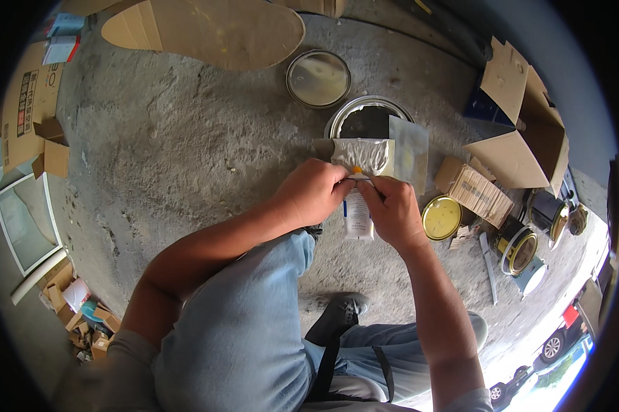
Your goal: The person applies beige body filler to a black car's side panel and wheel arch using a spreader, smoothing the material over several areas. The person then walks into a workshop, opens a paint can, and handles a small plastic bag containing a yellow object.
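My left hand [314, 190] and my right hand [396, 208] are close together, pinching the end of a white squeeze tube [359, 218] with a blue edge. The rest of the tube extends back toward my body. Just beyond my fingertips, grey putty [364, 152] is spread over a flat board. A small orange dab [357, 169] shows at the putty's near edge; whether it still joins the tube is hard to make out. The board lies across the near side of an open round can [347, 115] with dark contents. A greyish flat sheet [411, 147] overlaps the can on the right.
A round metal lid [318, 78] lies on the concrete floor beyond. To the right are a yellow round lid [442, 218], a crushed cardboard box [477, 191], an open carton [529, 130] and several paint cans [521, 251]. Cardboard [227, 34] lies at the far side.
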The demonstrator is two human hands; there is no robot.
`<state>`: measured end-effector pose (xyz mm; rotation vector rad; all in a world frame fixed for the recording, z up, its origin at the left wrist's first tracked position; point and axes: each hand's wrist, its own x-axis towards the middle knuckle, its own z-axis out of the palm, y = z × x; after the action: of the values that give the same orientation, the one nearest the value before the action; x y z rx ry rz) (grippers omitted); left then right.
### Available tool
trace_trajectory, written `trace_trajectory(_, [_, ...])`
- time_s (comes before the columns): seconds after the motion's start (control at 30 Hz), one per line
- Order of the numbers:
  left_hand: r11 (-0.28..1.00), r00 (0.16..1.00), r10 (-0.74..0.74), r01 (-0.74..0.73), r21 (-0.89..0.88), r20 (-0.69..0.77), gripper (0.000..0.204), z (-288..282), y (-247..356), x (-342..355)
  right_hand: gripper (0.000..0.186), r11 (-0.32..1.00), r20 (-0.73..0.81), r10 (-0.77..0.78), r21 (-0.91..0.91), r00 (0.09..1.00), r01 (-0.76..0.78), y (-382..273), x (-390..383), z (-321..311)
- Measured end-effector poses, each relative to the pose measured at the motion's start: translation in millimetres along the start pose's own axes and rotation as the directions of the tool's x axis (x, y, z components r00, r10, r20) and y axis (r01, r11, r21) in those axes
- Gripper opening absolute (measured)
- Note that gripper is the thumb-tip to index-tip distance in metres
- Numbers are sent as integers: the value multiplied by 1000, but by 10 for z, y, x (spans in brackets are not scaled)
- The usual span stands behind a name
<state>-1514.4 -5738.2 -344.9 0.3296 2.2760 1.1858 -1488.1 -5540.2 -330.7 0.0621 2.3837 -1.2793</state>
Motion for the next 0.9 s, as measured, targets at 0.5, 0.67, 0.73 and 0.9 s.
trace_trajectory(0.5, [988,961,-63,98,-116,270,28,-319,-175,-257,22,997,223,4,72,975,-20,261,-434,-246])
trace_trajectory(0.67, [917,949,-275,308,-254,157,23,-377,-689,-242,30,982,400,99,-187,911,-25,891,-764,-444])
trace_trajectory(0.73, [693,877,-435,471,-546,205,29,-335,-802,-182,31,953,214,221,-254,952,-164,1073,-697,-551])
trace_trajectory(0.9, [252,901,-403,276,-928,158,27,-93,-692,-48,30,944,-331,275,273,903,-188,1130,-17,-667])
